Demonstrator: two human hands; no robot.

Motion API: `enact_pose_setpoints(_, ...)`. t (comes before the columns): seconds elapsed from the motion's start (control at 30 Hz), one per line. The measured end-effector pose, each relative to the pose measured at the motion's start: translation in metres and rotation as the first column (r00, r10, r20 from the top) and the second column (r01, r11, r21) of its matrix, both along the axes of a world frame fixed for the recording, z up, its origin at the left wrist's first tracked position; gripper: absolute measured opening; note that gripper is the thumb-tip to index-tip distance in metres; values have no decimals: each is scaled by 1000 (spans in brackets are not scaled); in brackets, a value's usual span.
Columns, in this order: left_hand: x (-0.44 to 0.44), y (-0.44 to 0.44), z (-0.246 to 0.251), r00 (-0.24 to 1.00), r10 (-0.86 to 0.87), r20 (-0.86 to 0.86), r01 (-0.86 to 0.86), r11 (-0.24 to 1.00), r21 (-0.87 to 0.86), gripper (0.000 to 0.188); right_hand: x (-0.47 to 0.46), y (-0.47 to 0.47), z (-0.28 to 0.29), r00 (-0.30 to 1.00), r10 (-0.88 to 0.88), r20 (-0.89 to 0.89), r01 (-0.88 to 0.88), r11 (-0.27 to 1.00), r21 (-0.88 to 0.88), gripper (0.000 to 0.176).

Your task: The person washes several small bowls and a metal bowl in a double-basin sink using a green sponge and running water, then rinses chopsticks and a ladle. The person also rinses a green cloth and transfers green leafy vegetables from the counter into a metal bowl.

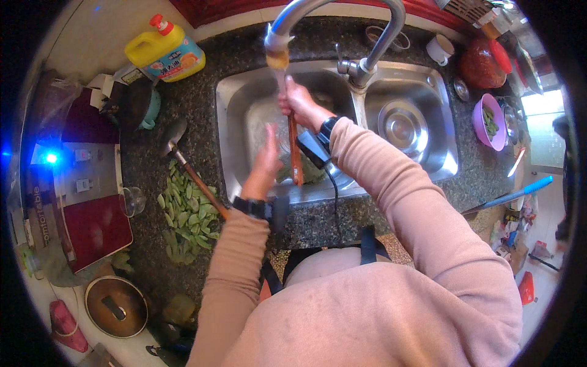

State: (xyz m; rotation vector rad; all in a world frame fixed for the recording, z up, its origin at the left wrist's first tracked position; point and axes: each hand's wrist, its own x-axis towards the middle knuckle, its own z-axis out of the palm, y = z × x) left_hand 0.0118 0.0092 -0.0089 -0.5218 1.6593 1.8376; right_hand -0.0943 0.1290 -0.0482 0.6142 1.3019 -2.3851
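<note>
In the head view, my right hand [298, 101] grips a bundle of slim reddish-brown sticks [295, 151], which look like chopsticks; their exact number is unclear. Water from the curved faucet [278, 46] runs onto them. My left hand [269, 158] is slightly blurred, fingers extended and apart from the sticks, holding nothing that I can see. Both hands are over the left basin [238, 110] of a steel double sink. Below the sticks, something green [312, 174] lies in that basin, partly hidden. A dark device with a cord [314, 149] hangs at my right wrist.
Green pods [192, 211] are heaped left of the sink, beside a wooden-handled metal turner [195, 176]. A yellow detergent jug [169, 52] stands behind. A steel bowl [403, 128] sits in the right basin. Rightward are a purple bowl [480, 121] and a knife [517, 161].
</note>
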Motion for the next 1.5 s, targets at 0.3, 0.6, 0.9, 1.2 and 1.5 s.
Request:
enact_pose_setpoints(0.3, -99, 44, -20, 952, 299, -62, -256, 893, 371, 71, 10, -16, 0, 944, 4, -329, 41, 990, 131, 37)
enact_pose_setpoints(0.6, -67, 59, -43, 920, 304, -246, -200, 907, 370, 57, 23, -17, -4, 985, 57, -161, -17, 972, 236, 60)
enact_pose_setpoints(0.9, -78, 52, -27, 948, 313, 58, -315, 895, 315, 60, 15, -10, -11, 993, 107, -45, -102, 989, 105, 69)
enact_pose_setpoints(1.2, -85, 51, -48, 943, 317, -103, -274, 913, 303, 52, 25, -14, -17, 988, 45, -147, -23, 989, 145, 63)
enact_pose_setpoints(1.5, -82, 55, -49, 928, 366, 70, -370, 883, 288, 39, 26, -4, -15, 983, 182, -9, -180, 977, 114, 64)
